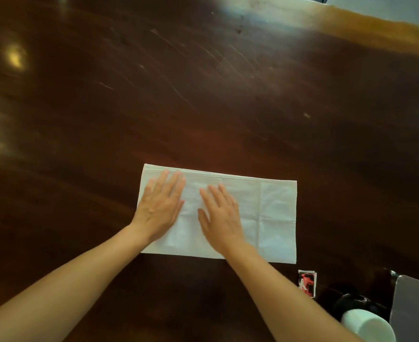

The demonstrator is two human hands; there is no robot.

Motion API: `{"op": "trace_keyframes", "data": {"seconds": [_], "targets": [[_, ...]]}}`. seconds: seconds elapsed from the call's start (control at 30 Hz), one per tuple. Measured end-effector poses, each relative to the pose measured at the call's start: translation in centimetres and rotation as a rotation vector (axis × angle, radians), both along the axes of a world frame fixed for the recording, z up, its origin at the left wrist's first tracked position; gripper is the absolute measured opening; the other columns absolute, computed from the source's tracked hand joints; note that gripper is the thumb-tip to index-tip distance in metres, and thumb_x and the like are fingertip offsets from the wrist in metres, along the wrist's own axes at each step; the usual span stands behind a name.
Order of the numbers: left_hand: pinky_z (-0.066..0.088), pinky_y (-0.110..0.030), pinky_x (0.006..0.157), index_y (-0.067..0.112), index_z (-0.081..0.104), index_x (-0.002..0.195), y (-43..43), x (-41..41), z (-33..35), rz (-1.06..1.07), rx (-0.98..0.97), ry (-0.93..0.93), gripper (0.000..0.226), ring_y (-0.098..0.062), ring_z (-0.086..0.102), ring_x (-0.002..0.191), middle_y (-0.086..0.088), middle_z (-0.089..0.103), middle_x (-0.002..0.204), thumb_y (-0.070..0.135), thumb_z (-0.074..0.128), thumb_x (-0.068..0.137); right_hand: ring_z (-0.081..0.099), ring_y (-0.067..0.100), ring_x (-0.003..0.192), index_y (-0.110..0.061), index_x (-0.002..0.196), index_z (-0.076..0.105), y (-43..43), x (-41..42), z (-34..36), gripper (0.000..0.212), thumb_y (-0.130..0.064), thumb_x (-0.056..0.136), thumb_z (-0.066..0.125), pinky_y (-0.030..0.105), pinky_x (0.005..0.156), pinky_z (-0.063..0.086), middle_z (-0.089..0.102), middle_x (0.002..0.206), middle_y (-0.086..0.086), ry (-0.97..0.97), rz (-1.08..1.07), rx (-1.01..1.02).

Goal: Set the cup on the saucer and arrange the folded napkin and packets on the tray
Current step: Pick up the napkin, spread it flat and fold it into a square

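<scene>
A white napkin [272, 213] lies folded into a long rectangle on the dark wooden table. My left hand [160, 206] presses flat on its left end, fingers straight. Beside it, my right hand [222, 215] lies flat on the napkin's middle, fingers also straight. A red, black and white packet [307, 283] sits on the table below the napkin's right corner. At the bottom right, a white cup [368, 325] stands partly behind my right forearm, with a dark round saucer [351, 301] just behind it. The grey tray [415, 307] shows at the right edge.
The dark wooden table [203, 95] stretches far ahead and to the left, with its far edge at the top right.
</scene>
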State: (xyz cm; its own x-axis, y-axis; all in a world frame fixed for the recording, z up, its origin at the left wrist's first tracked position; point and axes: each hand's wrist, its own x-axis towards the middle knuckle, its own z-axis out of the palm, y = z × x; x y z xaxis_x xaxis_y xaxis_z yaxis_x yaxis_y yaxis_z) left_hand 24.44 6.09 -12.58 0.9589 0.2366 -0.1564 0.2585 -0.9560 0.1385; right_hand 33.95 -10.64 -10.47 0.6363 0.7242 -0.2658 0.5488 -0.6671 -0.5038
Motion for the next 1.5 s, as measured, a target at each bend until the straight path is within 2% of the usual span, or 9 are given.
{"op": "trace_keyframes", "data": {"seconds": [0.1,0.2,0.33,0.47,0.6,0.73,1.03,1.23,1.5], "targets": [[0.044,-0.052,0.097,0.007,0.054,0.136,2.2,1.2,0.2,0.227,-0.027,-0.066,0.045,-0.039,0.053,0.121,-0.017,0.058,0.133,0.022,0.062,0.095,0.029,0.036,0.147,-0.016,0.143,0.049,1.8,0.7,-0.4,0.047,-0.017,0.097,0.059,0.052,0.116,0.028,0.045,0.152,0.011,-0.048,-0.056,-0.010],[0.045,-0.048,0.081,0.010,0.065,0.114,4.2,1.9,0.7,0.263,-0.064,-0.110,0.028,-0.036,0.054,0.098,-0.013,0.063,0.108,0.020,0.072,0.088,0.040,0.038,0.135,-0.017,0.138,0.055,2.9,3.2,-0.5,0.044,-0.013,0.094,0.061,0.051,0.108,0.033,0.053,0.143,0.009,-0.124,-0.059,-0.068],[0.046,-0.042,0.072,0.009,0.069,0.094,5.6,2.4,1.0,0.243,-0.175,-0.102,0.012,-0.031,0.053,0.088,-0.010,0.064,0.092,0.019,0.073,0.089,0.049,0.033,0.099,-0.015,0.105,0.070,3.7,5.7,-0.8,0.022,-0.003,0.091,0.057,0.042,0.082,0.036,0.062,0.110,0.004,-0.191,0.015,-0.101],[0.051,-0.042,0.076,0.005,0.067,0.096,6.2,2.5,1.2,0.216,-0.267,-0.094,0.009,-0.030,0.052,0.093,-0.012,0.062,0.095,0.013,0.068,0.092,0.046,0.030,0.090,-0.016,0.097,0.069,4.3,6.1,-1.1,0.015,-0.010,0.096,0.055,0.040,0.076,0.034,0.061,0.098,0.003,-0.140,-0.037,-0.082],[0.043,-0.033,0.076,0.006,0.064,0.097,7.1,3.0,1.0,0.253,-0.406,-0.081,0.007,-0.023,0.048,0.092,-0.008,0.061,0.093,0.011,0.059,0.097,0.045,0.025,0.092,-0.018,0.094,0.069,4.7,6.5,-1.3,0.007,-0.022,0.095,0.062,0.037,0.077,0.028,0.060,0.095,-0.001,-0.025,-0.147,-0.044],[0.043,-0.034,0.076,0.007,0.063,0.097,7.7,3.3,1.0,0.282,-0.462,-0.064,0.011,-0.022,0.049,0.091,-0.007,0.061,0.092,0.012,0.054,0.099,0.044,0.023,0.092,-0.019,0.094,0.068,4.8,6.9,-1.2,0.006,-0.024,0.095,0.064,0.035,0.076,0.023,0.057,0.093,-0.001,0.007,-0.164,-0.049],[0.049,-0.039,0.073,0.008,0.062,0.094,7.7,3.0,0.9,0.264,-0.428,-0.098,0.012,-0.024,0.052,0.087,-0.006,0.058,0.090,0.017,0.058,0.099,0.044,0.024,0.093,-0.018,0.091,0.067,5.2,7.5,-0.9,0.009,-0.027,0.092,0.068,0.035,0.075,0.025,0.057,0.096,-0.002,-0.019,-0.110,-0.102],[0.051,-0.037,0.061,0.006,0.063,0.090,7.4,2.6,1.0,0.302,-0.233,-0.150,0.019,-0.026,0.050,0.087,-0.010,0.057,0.092,0.024,0.063,0.096,0.050,0.027,0.096,-0.017,0.091,0.066,5.4,8.5,-1.0,0.016,-0.028,0.099,0.057,0.039,0.080,0.033,0.060,0.094,-0.001,0.049,-0.191,-0.164],[0.041,-0.032,0.062,0.007,0.062,0.089,8.1,3.2,0.6,0.362,-0.279,-0.174,0.017,-0.022,0.053,0.078,-0.007,0.056,0.086,0.021,0.060,0.098,0.047,0.025,0.092,-0.017,0.095,0.061,6.1,7.9,-1.6,0.020,-0.031,0.103,0.049,0.039,0.076,0.029,0.058,0.097,0.002,-0.038,-0.203,-0.211]]}}
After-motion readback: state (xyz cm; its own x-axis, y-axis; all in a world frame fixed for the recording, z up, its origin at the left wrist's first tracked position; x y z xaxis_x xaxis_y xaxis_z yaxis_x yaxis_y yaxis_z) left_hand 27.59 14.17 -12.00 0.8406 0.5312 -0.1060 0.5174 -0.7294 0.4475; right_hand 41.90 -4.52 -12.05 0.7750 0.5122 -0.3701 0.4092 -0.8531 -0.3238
